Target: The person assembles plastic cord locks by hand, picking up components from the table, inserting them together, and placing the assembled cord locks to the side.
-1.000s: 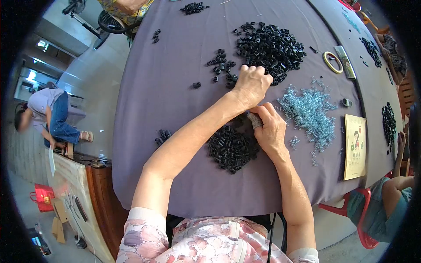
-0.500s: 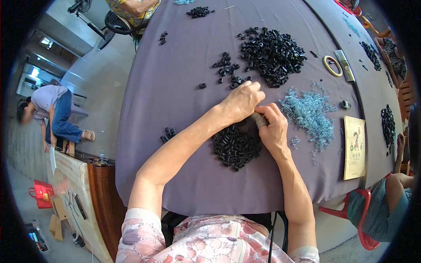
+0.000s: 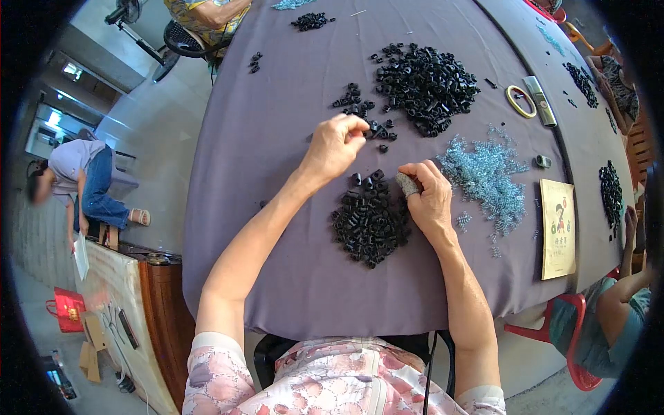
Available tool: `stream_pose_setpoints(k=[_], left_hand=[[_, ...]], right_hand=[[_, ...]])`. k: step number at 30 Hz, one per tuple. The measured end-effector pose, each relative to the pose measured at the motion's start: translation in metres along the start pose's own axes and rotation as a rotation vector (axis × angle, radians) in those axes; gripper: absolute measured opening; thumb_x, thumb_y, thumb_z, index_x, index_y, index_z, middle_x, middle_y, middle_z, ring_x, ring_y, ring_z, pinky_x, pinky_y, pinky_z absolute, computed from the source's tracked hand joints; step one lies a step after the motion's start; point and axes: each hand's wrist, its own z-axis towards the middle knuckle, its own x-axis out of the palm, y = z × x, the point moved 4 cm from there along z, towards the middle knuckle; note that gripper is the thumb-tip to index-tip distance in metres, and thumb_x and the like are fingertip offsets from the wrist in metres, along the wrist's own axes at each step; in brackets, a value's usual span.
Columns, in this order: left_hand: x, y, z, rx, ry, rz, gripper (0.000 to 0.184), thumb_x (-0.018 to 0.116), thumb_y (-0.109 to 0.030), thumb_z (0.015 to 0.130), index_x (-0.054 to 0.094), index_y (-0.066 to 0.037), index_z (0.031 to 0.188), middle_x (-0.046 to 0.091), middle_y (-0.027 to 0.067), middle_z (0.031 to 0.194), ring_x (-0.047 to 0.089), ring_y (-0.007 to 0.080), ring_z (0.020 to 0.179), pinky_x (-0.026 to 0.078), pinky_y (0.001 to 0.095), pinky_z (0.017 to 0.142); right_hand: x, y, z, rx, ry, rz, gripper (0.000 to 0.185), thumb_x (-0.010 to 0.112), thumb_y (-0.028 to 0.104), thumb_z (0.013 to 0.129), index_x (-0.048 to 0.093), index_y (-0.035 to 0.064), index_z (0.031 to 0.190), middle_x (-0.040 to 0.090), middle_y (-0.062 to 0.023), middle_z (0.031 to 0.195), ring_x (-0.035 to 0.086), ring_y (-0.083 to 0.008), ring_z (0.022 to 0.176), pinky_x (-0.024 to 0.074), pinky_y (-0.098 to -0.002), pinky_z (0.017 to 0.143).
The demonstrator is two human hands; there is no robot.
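My left hand (image 3: pixel 337 146) is over the table, thumb and fingertips pressed together beside a few loose black pieces (image 3: pixel 378 130). Anything in that pinch is too small to make out. My right hand (image 3: pixel 431 197) is closed at the right edge of the nearer pile of small black plastic pieces (image 3: pixel 370 225), its fingers curled toward the thumb. A grey wrap (image 3: pixel 407 185) covers the thumb; what the fingers hold is hidden. Right of this hand lies a heap of bluish, clear coil springs (image 3: pixel 484 176). A bigger pile of black pieces (image 3: pixel 429 86) lies farther back.
A yellow tape roll (image 3: pixel 521 102), a pale tube-like object (image 3: pixel 539 100) and a yellow booklet (image 3: pixel 557 228) lie on the right of the cloth-covered table (image 3: pixel 290 304). Other people sit around it. At far left, a person (image 3: pixel 79 162) bends over with a white sheet.
My left hand has moved left, away from my right hand, uncovering more of the nearer black pile. My right hand has stayed almost in place.
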Motion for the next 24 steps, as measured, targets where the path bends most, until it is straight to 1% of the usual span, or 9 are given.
stream_pose_setpoints(k=[2, 5, 8, 11, 14, 20, 24], left_hand=[[0.002, 0.009, 0.013, 0.059, -0.016, 0.152, 0.021, 0.064, -0.002, 0.075, 0.066, -0.003, 0.096, 0.061, 0.0074, 0.083, 0.057, 0.0138, 0.065, 0.048, 0.0268, 0.064], [0.012, 0.01, 0.026, 0.193, 0.003, 0.298, 0.023, 0.062, -0.004, 0.075, 0.065, -0.003, 0.098, 0.06, 0.0113, 0.083, 0.057, 0.0225, 0.068, 0.049, 0.0331, 0.069], [0.023, 0.014, 0.039, 0.132, 0.097, 0.332, 0.025, 0.061, -0.008, 0.074, 0.065, -0.003, 0.099, 0.061, 0.0145, 0.086, 0.06, 0.0285, 0.079, 0.048, 0.0379, 0.076], [0.026, 0.012, 0.051, 0.096, 0.196, 0.369, 0.026, 0.062, -0.012, 0.073, 0.065, -0.003, 0.098, 0.061, 0.0168, 0.089, 0.061, 0.0307, 0.085, 0.048, 0.0396, 0.08], [0.029, 0.011, 0.061, 0.028, 0.283, 0.4, 0.025, 0.062, -0.011, 0.072, 0.065, -0.004, 0.096, 0.061, 0.0182, 0.093, 0.061, 0.0327, 0.091, 0.048, 0.0401, 0.083], [0.031, -0.002, 0.047, 0.012, 0.122, 0.457, 0.022, 0.065, -0.012, 0.072, 0.064, -0.006, 0.093, 0.059, 0.0152, 0.088, 0.06, 0.0321, 0.086, 0.048, 0.0404, 0.078], [0.027, 0.004, 0.039, 0.106, 0.025, 0.332, 0.017, 0.065, -0.01, 0.072, 0.062, -0.007, 0.089, 0.058, 0.0107, 0.083, 0.059, 0.03, 0.084, 0.047, 0.0404, 0.075]], right_hand=[[0.001, 0.0, 0.0, -0.001, 0.004, -0.001, 0.018, 0.062, 0.0, 0.071, 0.063, 0.0079, 0.088, 0.059, -0.0073, 0.082, 0.061, -0.027, 0.076, 0.048, -0.0347, 0.067], [0.0, 0.003, 0.0, -0.001, 0.007, -0.005, 0.019, 0.062, -0.001, 0.071, 0.063, 0.0079, 0.088, 0.059, -0.0071, 0.082, 0.061, -0.027, 0.077, 0.0481, -0.0349, 0.066], [0.0, 0.004, 0.001, -0.014, 0.015, -0.028, 0.02, 0.06, -0.002, 0.07, 0.062, 0.0078, 0.088, 0.059, -0.0071, 0.083, 0.061, -0.0274, 0.077, 0.0481, -0.0351, 0.066], [0.001, 0.003, 0.0, -0.038, 0.017, -0.056, 0.022, 0.06, -0.002, 0.069, 0.062, 0.008, 0.088, 0.058, -0.0072, 0.083, 0.06, -0.028, 0.077, 0.048, -0.0355, 0.066], [0.002, 0.004, 0.001, -0.047, 0.022, -0.076, 0.023, 0.059, -0.002, 0.068, 0.062, 0.0083, 0.088, 0.058, -0.0072, 0.083, 0.06, -0.0284, 0.077, 0.048, -0.0361, 0.066], [0.003, 0.002, 0.0, -0.054, 0.016, -0.079, 0.025, 0.058, -0.003, 0.066, 0.062, 0.0088, 0.088, 0.058, -0.0071, 0.083, 0.06, -0.0283, 0.077, 0.0478, -0.0366, 0.066], [0.003, 0.003, 0.001, -0.066, 0.018, -0.089, 0.026, 0.057, -0.003, 0.065, 0.062, 0.009, 0.087, 0.058, -0.007, 0.083, 0.06, -0.0283, 0.077, 0.0478, -0.0365, 0.066]])
